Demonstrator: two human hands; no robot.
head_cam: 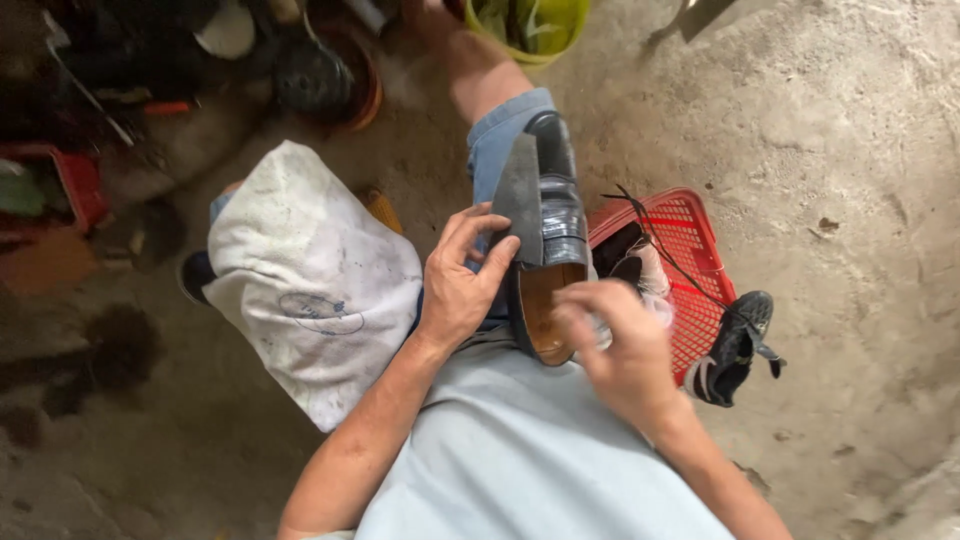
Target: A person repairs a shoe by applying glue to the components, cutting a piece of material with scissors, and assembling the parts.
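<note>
**Two hands on a black shoe**

From the head camera, a shiny black shoe (548, 215) stands on its side on the person's lap, above the right knee. Its toe points away. Its tan inside faces up, near the body.

The left hand (462, 280) is on the left side of the shoe. Its fingers (478, 226) wrap around the flat grey sole and hold it. The arm comes up from the bottom of the picture.

The right hand (618, 345) is at the open heel end. Its fingers are curled and blurry, so I cannot tell what it holds.

A dirty white cloth (315, 285) covers the left knee. A red basket (690, 250) with holes sits on the rough grey floor (850, 200). A black boot (735, 345) leans on it.
</note>
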